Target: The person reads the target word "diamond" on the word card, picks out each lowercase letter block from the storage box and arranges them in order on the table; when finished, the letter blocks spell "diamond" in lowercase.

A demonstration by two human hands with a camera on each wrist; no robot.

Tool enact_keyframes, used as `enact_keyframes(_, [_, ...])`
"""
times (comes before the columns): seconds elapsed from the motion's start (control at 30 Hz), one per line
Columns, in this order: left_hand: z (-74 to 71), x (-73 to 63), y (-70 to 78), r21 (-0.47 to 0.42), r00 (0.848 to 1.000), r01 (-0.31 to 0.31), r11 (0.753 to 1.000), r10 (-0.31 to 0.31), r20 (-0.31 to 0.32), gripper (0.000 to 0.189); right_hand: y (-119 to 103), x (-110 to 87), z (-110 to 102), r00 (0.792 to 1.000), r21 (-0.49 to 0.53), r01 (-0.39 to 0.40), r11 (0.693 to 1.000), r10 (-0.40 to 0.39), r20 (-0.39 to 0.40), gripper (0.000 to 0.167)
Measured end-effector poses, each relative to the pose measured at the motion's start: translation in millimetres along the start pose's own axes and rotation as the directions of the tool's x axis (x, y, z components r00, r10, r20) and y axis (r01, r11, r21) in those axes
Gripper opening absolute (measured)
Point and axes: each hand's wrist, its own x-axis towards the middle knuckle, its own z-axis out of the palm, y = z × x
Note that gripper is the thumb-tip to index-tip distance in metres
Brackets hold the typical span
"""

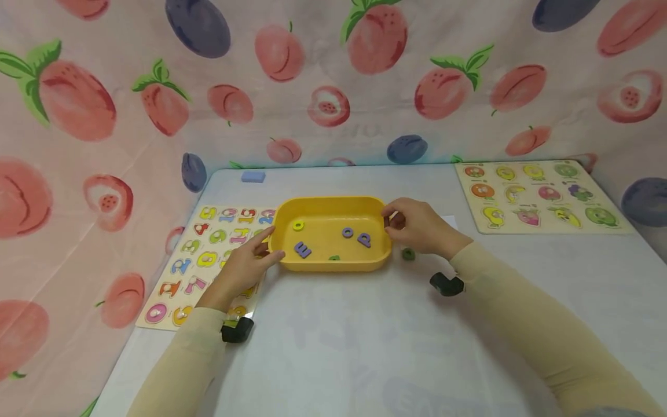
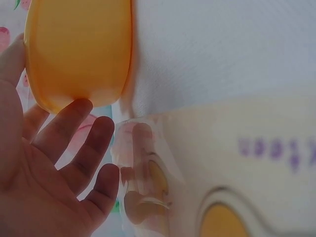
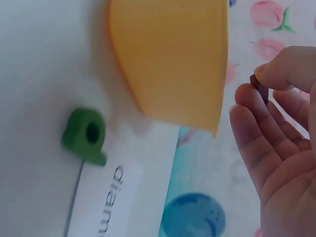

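A yellow plastic tray [image 1: 333, 265] sits mid-table. In it lie a yellow ring-shaped letter [image 1: 298, 225], a purple m-like letter [image 1: 302, 249], a purple o [image 1: 347, 233], another purple letter [image 1: 364, 239] and a green piece [image 1: 334, 258], partly hidden by the front wall. My left hand [image 1: 245, 267] holds the tray's left end, thumb over the rim and fingers outside. By the right end, my right hand [image 1: 419, 226] pinches a small dark brown piece [image 3: 260, 89] between thumb and index finger; its shape is mostly covered. A green letter [image 3: 86, 133] lies on the table below that hand.
A number puzzle board [image 1: 172, 307] lies at left, partly under my left hand. At the back right is a fruit puzzle board [image 1: 552, 227]. A blue block [image 1: 253, 177] rests near the back edge. A white paper strip [image 3: 111, 197] with printed letters lies beside the green letter.
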Motion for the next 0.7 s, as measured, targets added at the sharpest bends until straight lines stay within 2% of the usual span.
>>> enact_keyframes(0.43, [0.9,2.0,-2.4,0.0,1.0,0.003,1.0,-0.003,-0.007,0.075,22,-13.8,1,0.999,0.012,-0.001,1.0,0.002,-0.034,0.025])
enact_keyframes(0.7, [1.0,1.7,-1.0,0.006,1.0,-0.004,1.0,0.004,-0.006,0.075,23,-15.5,1,0.999,0.021,-0.041,0.999,0.041,-0.015,0.027])
